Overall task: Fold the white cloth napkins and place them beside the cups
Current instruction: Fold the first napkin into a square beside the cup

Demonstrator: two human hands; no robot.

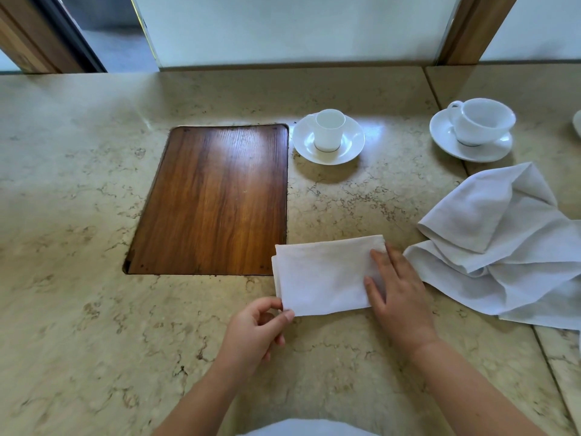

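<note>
A folded white napkin (323, 275) lies flat on the marble counter, just right of the wooden inset. My left hand (257, 332) pinches its near left corner between thumb and fingers. My right hand (399, 291) rests flat on the napkin's right edge, fingers spread. A loose, crumpled white napkin (503, 243) lies to the right. A small white cup on a saucer (328, 136) stands behind the folded napkin. A wider white cup on a saucer (474, 127) stands at the far right.
A dark wooden panel (213, 199) is set flush into the marble counter (78, 215). A wall and window frames run along the back. A seam in the counter runs down the right side. Another white rim (577, 122) shows at the right edge.
</note>
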